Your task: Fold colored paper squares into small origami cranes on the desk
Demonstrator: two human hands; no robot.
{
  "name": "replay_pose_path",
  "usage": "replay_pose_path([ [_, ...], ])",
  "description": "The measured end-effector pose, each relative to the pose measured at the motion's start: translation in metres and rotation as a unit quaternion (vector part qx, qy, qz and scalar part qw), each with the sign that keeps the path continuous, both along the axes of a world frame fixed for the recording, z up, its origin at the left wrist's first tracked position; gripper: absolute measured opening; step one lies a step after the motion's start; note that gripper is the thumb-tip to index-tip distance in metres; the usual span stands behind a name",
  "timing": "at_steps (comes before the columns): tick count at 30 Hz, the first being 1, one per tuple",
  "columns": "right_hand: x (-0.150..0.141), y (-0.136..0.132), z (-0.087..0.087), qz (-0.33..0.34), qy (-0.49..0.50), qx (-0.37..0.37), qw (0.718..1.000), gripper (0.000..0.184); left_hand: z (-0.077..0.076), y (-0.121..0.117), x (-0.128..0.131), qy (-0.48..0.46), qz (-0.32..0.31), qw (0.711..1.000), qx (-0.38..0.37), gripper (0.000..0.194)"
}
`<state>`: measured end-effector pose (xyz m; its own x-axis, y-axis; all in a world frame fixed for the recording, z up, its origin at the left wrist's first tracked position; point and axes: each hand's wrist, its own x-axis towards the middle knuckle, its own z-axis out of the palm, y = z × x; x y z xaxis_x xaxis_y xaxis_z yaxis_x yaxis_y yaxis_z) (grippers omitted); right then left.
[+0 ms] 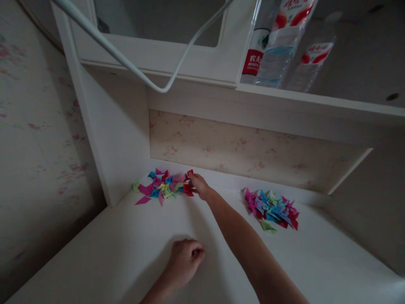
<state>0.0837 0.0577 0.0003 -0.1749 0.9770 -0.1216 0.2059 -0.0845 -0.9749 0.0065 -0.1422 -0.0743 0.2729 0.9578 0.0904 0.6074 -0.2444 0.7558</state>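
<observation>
My right hand [199, 186] reaches to the right edge of the left pile of colourful origami pieces [163, 185]. Its fingers are closed on a red origami piece [190, 173], partly covered by the fingertips. Another red folded piece [187, 190] lies just below those fingers. My left hand [186, 261] rests on the white desk [133, 249] nearer to me, curled into a loose fist with nothing showing in it. To the right lies a second heap of origami pieces [274, 207] in magenta, blue, red and pale green, with a green piece [268, 226] at its front edge.
Above the desk, a white shelf [316, 99] holds several plastic bottles [280, 55]. A white cable [164, 89] hangs down in front of the cabinet [177, 55]. The side panel [123, 139] stands left of the left pile, and flowered wallpaper [221, 143] covers the back.
</observation>
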Motion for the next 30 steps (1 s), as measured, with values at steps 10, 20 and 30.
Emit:
replay_pose_path([
  [10, 0.012, -0.017, -0.043, -0.006, -0.022, 0.012, 1.0, 0.024, 0.006, 0.0, 0.001, 0.023, -0.007, 1.0, -0.004, 0.022],
  [20, 0.183, -0.092, -0.071, -0.143, -0.212, 0.14, 0.957, 0.022, -0.005, 0.004, 0.001, 0.0, -0.024, 1.0, 0.012, 0.022],
  [30, 0.39, -0.118, -0.029, -0.426, -0.337, 0.115, 0.832, 0.051, -0.006, 0.006, 0.007, 0.053, -0.022, 0.998, 0.039, 0.019],
])
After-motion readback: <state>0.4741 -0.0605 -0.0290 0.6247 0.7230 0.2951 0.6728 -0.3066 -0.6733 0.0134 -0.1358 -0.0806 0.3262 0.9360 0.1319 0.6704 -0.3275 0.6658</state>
